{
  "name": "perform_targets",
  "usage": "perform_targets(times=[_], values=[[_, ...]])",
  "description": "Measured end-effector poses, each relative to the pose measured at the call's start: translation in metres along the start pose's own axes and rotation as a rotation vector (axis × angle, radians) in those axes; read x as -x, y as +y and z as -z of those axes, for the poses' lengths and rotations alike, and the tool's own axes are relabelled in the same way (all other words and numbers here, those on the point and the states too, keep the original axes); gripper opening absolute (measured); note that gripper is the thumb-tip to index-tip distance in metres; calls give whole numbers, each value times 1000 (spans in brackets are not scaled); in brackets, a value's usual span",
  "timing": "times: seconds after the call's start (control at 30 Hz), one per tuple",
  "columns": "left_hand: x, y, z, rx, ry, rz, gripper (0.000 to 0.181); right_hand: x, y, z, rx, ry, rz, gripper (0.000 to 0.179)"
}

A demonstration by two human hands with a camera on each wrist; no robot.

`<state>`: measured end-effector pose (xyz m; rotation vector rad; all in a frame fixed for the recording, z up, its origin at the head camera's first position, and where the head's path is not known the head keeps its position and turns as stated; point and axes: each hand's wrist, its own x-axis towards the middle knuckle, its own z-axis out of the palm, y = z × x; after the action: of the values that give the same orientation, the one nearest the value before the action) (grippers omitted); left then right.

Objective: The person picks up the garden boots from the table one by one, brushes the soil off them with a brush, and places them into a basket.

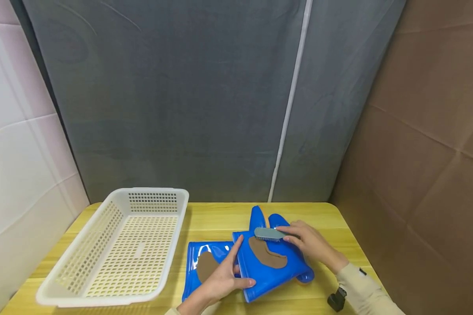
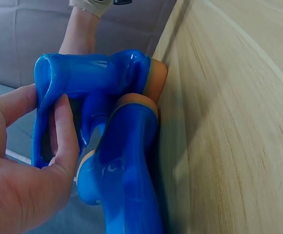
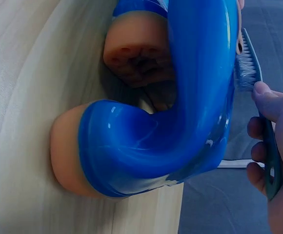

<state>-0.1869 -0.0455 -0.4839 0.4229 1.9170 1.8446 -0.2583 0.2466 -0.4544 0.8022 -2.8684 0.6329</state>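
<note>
My left hand (image 1: 225, 276) grips a blue rubber boot (image 1: 266, 282) by its cuff, thumb on one side. In the left wrist view, fingers of that hand reach inside the boot's opening. A brown patch (image 1: 266, 253) marks the boot's upward side. The right hand (image 1: 309, 240) holds a grey-green brush (image 3: 269, 151) by its handle, bristles down against the boot at the patch's upper end. A second blue boot (image 2: 127, 180) with an orange sole lies on the table beside and partly under the first. It too bears a brown patch (image 1: 206, 266).
A white plastic basket (image 1: 177, 245) with perforated walls stands on the left of the wooden table (image 1: 319, 214). Grey cloth (image 1: 181, 109) hangs behind, with a brown panel (image 1: 429, 153) on the right. A black device (image 1: 337, 299) sits by the right sleeve.
</note>
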Motion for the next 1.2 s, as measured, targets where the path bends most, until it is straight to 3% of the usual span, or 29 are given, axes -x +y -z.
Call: perform_targets(times=[0.23,0.77,0.97,1.2], values=[[0,0,-1,3,-1,-2,111,7,5,0,1,-41,55,33],[1,-2,0,14,-13,-4,110,30,0,10,-149,-205,119,34],[1,-1,3,0,-29,-10,109,34,-3,12,-155,-192,134,34],[2,1,5,-7,-39,-14,110,34,-1,9,-172,-138,69,35]])
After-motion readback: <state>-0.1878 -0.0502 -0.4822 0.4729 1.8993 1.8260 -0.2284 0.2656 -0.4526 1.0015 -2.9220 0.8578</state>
